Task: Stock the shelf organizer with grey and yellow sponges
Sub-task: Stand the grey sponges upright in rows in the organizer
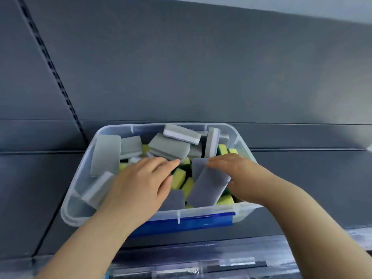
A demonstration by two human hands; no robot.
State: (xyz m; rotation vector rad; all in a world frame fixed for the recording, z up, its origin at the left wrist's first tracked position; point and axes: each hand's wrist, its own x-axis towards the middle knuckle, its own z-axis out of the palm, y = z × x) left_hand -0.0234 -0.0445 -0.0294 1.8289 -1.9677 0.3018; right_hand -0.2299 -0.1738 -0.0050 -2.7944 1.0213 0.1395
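Reaching into the clear bin (80, 198) on the shelf (302, 178), the left hand (138, 186) lay released over mixed sponges while the right hand (239, 178) pinched a grey sponge (207, 188), so stocking looked barely begun, with no organizer clearly visible.

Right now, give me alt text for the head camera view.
Two bare hands reach into a clear plastic bin of loose grey and yellow sponges on a dark shelf; the right hand touches a grey sponge, and the left hand rests on the pile.
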